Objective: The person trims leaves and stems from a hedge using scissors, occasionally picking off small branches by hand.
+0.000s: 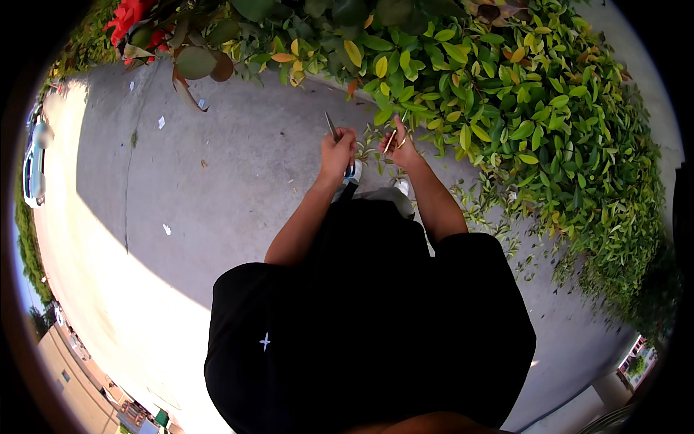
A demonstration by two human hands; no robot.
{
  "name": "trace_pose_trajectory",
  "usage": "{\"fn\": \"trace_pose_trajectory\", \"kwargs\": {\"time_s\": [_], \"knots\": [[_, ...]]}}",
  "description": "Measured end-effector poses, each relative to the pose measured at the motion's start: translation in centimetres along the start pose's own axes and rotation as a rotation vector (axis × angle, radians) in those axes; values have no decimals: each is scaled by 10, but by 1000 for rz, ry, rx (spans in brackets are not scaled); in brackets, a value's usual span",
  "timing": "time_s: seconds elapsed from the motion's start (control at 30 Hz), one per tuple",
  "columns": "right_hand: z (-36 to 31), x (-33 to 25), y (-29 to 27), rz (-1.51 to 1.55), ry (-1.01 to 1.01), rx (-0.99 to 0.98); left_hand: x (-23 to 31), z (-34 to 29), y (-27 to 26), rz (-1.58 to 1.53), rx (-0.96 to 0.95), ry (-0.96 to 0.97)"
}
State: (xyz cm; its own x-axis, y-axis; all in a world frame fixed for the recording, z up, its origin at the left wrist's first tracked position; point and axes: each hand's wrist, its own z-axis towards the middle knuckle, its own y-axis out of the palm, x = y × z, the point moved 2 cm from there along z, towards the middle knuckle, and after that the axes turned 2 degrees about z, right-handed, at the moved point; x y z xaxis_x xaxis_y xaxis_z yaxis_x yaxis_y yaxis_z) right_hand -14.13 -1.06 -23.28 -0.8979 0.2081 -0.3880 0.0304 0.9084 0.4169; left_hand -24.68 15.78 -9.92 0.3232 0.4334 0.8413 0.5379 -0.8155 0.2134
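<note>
My left hand (337,154) is closed around a tool with a narrow, pointed metal blade (330,124). The blade sticks up past my fingers, and its handle is mostly hidden in my fist. To the right of it, my right hand (405,150) grips scissors with gold-coloured handles (390,142). Their blades point away from me at the lower edge of a leafy green hedge (499,108), partly lost among the leaves. Whether they touch a stem, I cannot tell.
Cut leaves (470,206) lie on the grey pavement (195,195) beside the hedge. Below my hands are my shoes (402,186). Red flowers (129,22) hang at the far left. A parked car (33,163) stands at the left rim, beyond the sunlit ground.
</note>
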Motion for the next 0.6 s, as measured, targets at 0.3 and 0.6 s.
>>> {"fn": "trace_pose_trajectory", "kwargs": {"time_s": [0.3, 0.6], "knots": [[34, -14, -38, 217, -122, 141, -5, 6, -7, 57, -22, -79], [-40, 55, -60, 362, -52, 123, -5, 15, 31, -3, -119, -64]]}}
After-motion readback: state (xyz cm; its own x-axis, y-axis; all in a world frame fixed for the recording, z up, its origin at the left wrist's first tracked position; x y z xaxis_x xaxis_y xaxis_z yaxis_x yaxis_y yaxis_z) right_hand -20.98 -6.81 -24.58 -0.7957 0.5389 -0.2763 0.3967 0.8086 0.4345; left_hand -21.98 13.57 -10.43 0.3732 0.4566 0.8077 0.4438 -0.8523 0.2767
